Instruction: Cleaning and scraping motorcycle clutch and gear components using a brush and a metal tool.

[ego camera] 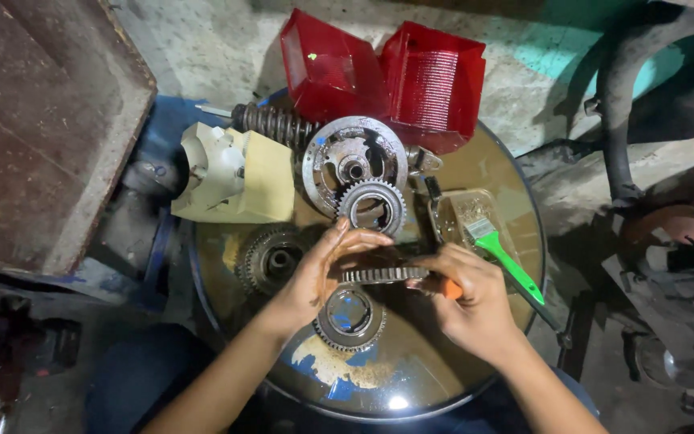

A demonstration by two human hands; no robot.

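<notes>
I look down on a round, oily drum lid (459, 362) that serves as my worktop. Both forearms reach in from the lower edge and meet over its middle. My left hand (323, 269) is curled, fingers and thumb pinching the left rim of a flat toothed gear ring (383, 275), held level just above the lid. My right hand (467, 301) grips the ring's right side, and its fingers are also closed round something with an orange handle (451, 289); I cannot tell what tool that is.

Directly below the ring, a second gear (351, 320) lies flat on the lid. Left of the ring sits a dark gear hub (271, 259). Beyond it, a small gear (372, 206) rests against a large perforated metal disc (353, 161). Right of the ring, a shallow clear tray (463, 210) holds a green-handled brush (504, 257). At the lid's far edge stand two red ribbed plastic covers (387, 76), with a cream-coloured housing (234, 175) and a coil spring (275, 124) to their left.
</notes>
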